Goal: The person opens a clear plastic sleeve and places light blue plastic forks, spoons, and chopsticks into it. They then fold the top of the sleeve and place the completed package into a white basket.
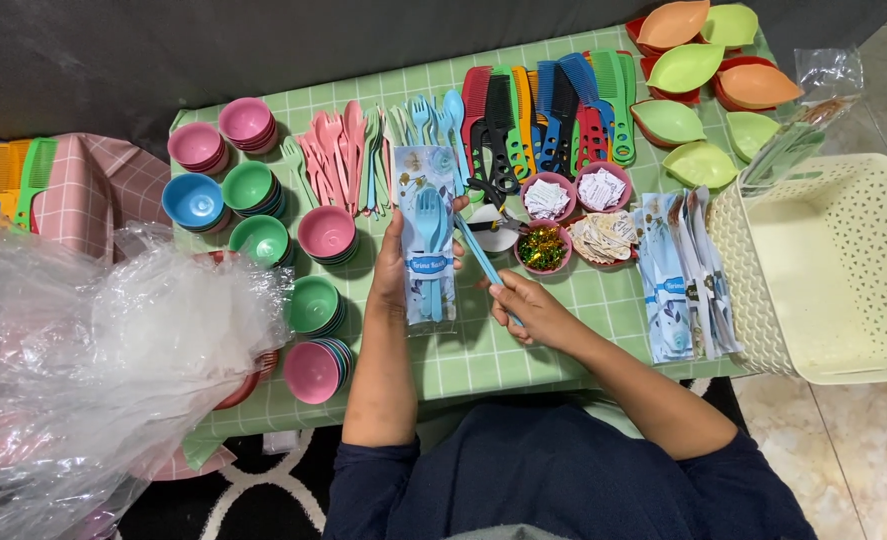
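Lower centre of the frame: dark blue sleeves, both forearms reaching up over the counter (523, 365), which wears a green checked cloth. Left hand (391, 262), centre frame, grip closed around the edge of a clear packet (429, 240) standing upright, with a blue plastic spoon and fork inside on a printed card. Right hand (533, 310), just right of it, grip clenched on a thin light blue stick (481, 258) that slants up-left to touch the packet's right edge; what kind of tool it is, cannot tell. Left of the hands, stacks of small bowls (315, 305) in green, pink and blue. Lower left, a big heap of crumpled clear plastic (103, 350). Right of the hands, a fan of finished packets (685, 270) lying flat, and beyond them at the right edge a cream perforated basket (843, 270). Past the hands, small pink cups (563, 215) holding paper tags and glittery bits. Further up, rows of pink, green and blue forks and spoons (363, 155), then coloured combs (553, 115). Upper right, leaf-shaped dishes (703, 70) in orange and green.
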